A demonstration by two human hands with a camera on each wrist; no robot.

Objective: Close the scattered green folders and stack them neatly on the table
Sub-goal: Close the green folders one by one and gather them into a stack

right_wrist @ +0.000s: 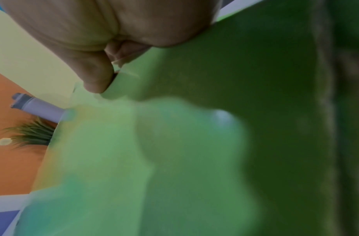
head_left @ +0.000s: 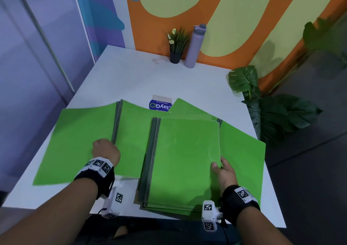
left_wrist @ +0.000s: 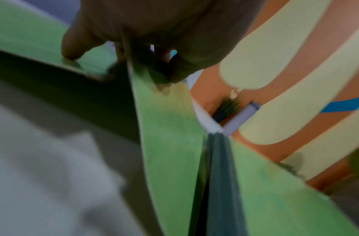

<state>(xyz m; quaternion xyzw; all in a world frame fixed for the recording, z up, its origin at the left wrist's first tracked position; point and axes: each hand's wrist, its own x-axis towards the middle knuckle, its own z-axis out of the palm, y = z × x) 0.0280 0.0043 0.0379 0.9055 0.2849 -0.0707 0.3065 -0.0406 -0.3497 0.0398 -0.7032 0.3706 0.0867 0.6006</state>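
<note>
A pile of closed green folders (head_left: 184, 162) with grey spines lies at the table's near edge. My right hand (head_left: 222, 171) grips the pile's top folder (right_wrist: 214, 79) at its right edge, thumb on top. An open green folder (head_left: 80, 141) lies spread to the left, raised off the table. My left hand (head_left: 106, 150) pinches this open folder (left_wrist: 166, 127) near its grey spine (left_wrist: 222, 175). Another open folder (head_left: 242, 150) sticks out from under the pile on the right.
The white table (head_left: 131, 75) carries a blue and white card (head_left: 161, 103) behind the folders. A potted plant (head_left: 176, 45) and a lilac bottle (head_left: 195, 45) stand at the far wall. Leafy plants (head_left: 262, 103) crowd the table's right side.
</note>
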